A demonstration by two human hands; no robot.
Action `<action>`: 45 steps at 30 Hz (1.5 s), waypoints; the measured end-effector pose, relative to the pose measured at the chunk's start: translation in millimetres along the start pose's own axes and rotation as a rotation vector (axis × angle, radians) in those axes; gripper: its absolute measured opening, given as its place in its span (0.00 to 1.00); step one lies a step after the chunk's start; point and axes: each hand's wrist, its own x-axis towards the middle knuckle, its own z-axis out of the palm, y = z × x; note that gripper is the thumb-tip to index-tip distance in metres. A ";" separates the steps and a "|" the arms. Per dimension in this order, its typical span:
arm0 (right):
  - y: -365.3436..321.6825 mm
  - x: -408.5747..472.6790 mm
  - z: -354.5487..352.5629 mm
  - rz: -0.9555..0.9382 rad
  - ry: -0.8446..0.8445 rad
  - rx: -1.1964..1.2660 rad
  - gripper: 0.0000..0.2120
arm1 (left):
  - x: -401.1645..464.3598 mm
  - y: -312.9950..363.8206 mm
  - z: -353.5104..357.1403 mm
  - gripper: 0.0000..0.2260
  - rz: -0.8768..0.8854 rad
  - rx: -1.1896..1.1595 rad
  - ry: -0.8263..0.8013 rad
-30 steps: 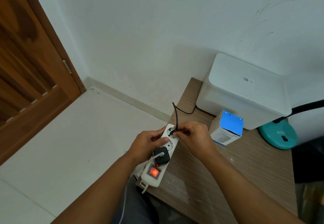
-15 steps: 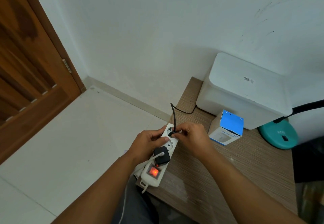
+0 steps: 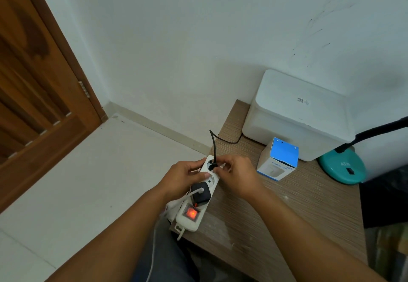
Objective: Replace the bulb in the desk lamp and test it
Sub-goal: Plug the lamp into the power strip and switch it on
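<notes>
Pinching black plug (image 3: 212, 167) with right hand (image 3: 237, 177) at power strip (image 3: 199, 193)'s 12 o'clock socket; left hand (image 3: 182, 179) clamps strip on desk (image 3: 287, 211).

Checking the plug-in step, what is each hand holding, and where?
Left hand grips the white power strip along its far end; right hand pinches the small black plug at the strip's end socket.

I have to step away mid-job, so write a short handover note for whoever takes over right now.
Left hand steadies the white power strip at the table's left edge; its switch glows red.
Right hand pinches the black plug at the far socket; whether it is fully seated cannot be told.
Teal lamp base sits at the right, lamp head out of view.
Left: seat the plug, switch on the lamp, check it lights.
</notes>
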 end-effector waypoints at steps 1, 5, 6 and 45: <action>-0.1 -5.1 0.0 -0.001 0.012 0.002 0.16 | -1.3 4.2 -2.3 0.18 -0.002 0.026 -0.012; 0.3 -28.2 -5.3 0.031 0.111 0.022 0.18 | -8.0 20.6 -13.4 0.21 0.015 0.249 0.095; -0.2 -35.0 -7.9 0.027 0.127 0.025 0.18 | -12.0 26.5 -15.1 0.23 0.027 0.282 0.123; 229.8 -187.3 -89.4 0.483 0.430 0.035 0.30 | 60.7 81.3 268.4 0.27 0.336 0.766 -0.201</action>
